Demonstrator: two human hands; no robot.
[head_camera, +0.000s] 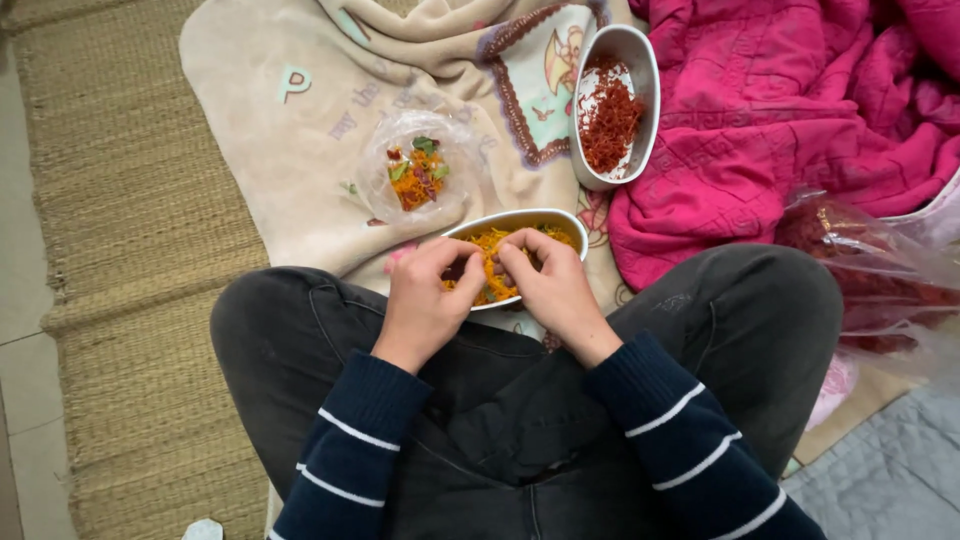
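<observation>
Viewpoint: a head-worn camera looks down at a person sitting cross-legged on the floor, in dark grey trousers and a navy sweater with thin white stripes on the sleeves.
Landmark: a shallow oval white bowl of orange and yellow strands (560, 226) rests on a beige fleece blanket with cartoon prints (300, 150), just in front of the person's knees.
Left hand: the left hand (425, 295) lies over the near left edge of the oval bowl, its fingers curled narrow and pinching a bit of the orange strands.
Right hand: the right hand (550, 285) lies over the near right part of the same bowl, fingers bent close together on the strands; the fingertips of both hands nearly meet above the bowl's middle.
Beyond the bowl, to the left: a crumpled clear plastic bag (420, 170) lies on the blanket, holding a small heap of orange, green and dark red scraps.
Beyond the bowl, to the right: a second oval white bowl with dark red threads (612, 105) lies lengthwise, well apart from the hands.
Right of the bowl: a rumpled bright pink quilted blanket (790, 110), and nearer the person's right knee a large clear plastic bag of dark red material (870, 270).
Left of the bowl: a woven straw floor mat (110, 250) under the fleece blanket.
</observation>
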